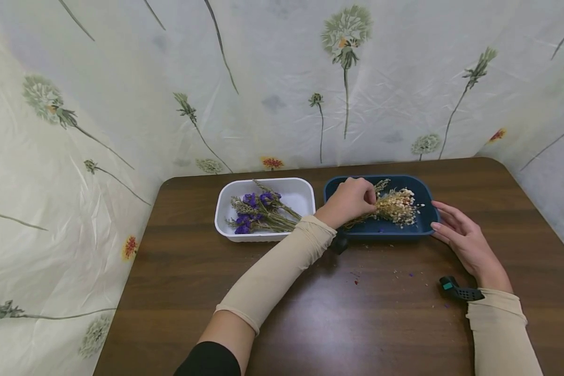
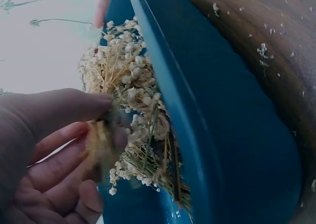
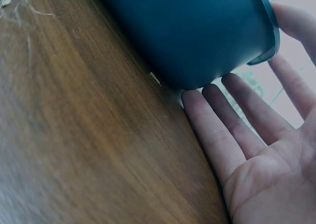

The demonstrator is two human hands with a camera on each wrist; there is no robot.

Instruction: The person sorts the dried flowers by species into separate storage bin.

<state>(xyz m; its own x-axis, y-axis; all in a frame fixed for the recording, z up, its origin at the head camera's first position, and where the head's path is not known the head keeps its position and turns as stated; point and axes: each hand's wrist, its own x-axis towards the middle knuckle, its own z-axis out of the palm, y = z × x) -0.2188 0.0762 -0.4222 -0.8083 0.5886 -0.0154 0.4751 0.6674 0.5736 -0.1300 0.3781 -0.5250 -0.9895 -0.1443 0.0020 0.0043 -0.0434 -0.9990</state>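
Observation:
My left hand [image 1: 354, 198] reaches over the blue tray [image 1: 385, 236]. Its thumb and index finger pinch the stems of a bunch of dried flowers with small cream-white heads [image 1: 397, 207]. The left wrist view has those stems blurred between the fingers, with more white flower heads [image 2: 131, 61] and greenish stems beyond them, close along the tray wall [image 2: 173, 81]. At the tray's right end is my right hand [image 1: 462, 240]. Its nearly straight fingers [image 3: 210, 123] touch the outside of the end wall with their tips, low by the table.
Left of the blue tray stands a white tray [image 1: 223, 206] holding dried purple flowers [image 1: 251, 209] on long stems. Small plant crumbs [image 1: 356, 282] lie scattered on the brown wooden table [image 1: 357, 324]. A flower-patterned sheet [image 1: 272, 104] hangs behind.

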